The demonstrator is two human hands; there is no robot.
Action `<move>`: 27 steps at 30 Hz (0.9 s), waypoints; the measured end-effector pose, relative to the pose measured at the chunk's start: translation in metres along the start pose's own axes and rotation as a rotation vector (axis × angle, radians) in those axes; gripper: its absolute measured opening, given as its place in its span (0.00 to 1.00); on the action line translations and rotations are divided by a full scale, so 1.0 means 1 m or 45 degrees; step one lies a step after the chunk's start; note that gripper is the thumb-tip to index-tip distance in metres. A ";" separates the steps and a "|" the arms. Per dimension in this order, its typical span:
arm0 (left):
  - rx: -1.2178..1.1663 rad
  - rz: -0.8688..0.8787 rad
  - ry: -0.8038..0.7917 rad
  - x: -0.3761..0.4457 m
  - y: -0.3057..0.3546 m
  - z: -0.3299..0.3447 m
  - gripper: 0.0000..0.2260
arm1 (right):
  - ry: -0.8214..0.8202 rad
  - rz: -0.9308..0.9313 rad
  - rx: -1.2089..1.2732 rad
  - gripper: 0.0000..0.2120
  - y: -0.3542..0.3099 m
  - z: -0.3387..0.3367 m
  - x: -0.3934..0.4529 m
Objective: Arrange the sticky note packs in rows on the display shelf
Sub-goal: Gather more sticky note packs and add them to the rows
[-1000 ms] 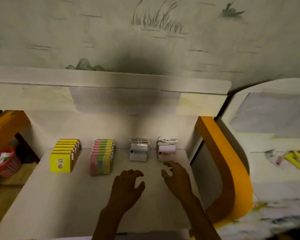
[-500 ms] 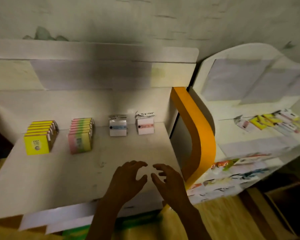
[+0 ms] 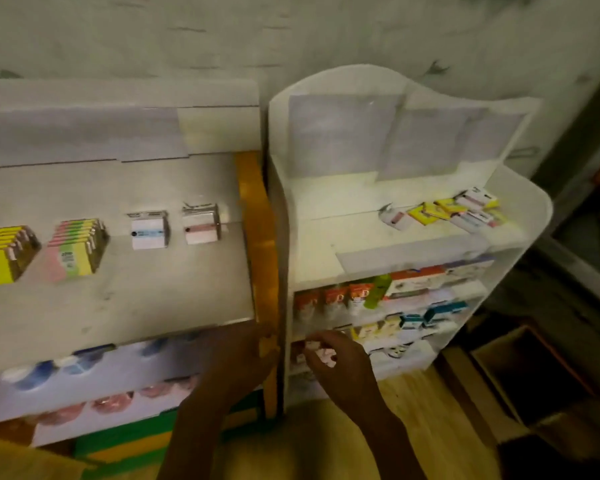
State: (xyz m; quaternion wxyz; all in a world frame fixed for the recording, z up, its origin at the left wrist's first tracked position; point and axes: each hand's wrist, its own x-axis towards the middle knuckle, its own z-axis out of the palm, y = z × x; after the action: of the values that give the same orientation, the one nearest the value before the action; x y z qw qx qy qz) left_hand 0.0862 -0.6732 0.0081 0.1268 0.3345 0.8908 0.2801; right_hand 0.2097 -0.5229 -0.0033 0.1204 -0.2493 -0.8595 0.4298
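Right hand (image 3: 340,365) curled around a small pinkish-white pack (image 3: 321,351), fingers closed on it, low before the lower tiers of the white rack (image 3: 520,216). Left hand (image 3: 243,362) just beside it, below the front right corner of the shelf (image 3: 136,306), fingers loosely bent in shadow; grip cannot be told, nothing seen in it. Along the shelf's back edge, four short rows: yellow packs (image 3: 0,254) at the left edge, pink-and-green packs (image 3: 75,249) next, then blue-banded packs (image 3: 148,230), then pink-banded packs (image 3: 201,224) nearest the orange side panel (image 3: 257,237). On the rack's top tier, near its right edge, loose packs (image 3: 444,213) lying jumbled. Lower tiers crammed with blurred goods.
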 end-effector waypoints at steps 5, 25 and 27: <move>-0.008 0.042 -0.072 0.002 0.076 0.049 0.12 | 0.090 0.038 -0.089 0.11 0.047 -0.083 -0.025; 0.115 0.064 -0.005 0.233 0.239 0.173 0.13 | 0.230 0.225 -0.362 0.10 0.222 -0.279 0.118; 0.077 0.033 -0.036 0.268 0.254 0.184 0.15 | 0.191 0.227 -0.385 0.10 0.235 -0.308 0.153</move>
State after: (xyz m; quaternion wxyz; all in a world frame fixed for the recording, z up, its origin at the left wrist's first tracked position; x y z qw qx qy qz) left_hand 0.0958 -0.2613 -0.0030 0.1256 0.3536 0.8926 0.2500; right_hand 0.2865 -0.1136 -0.0074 0.1067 -0.3710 -0.8774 0.2849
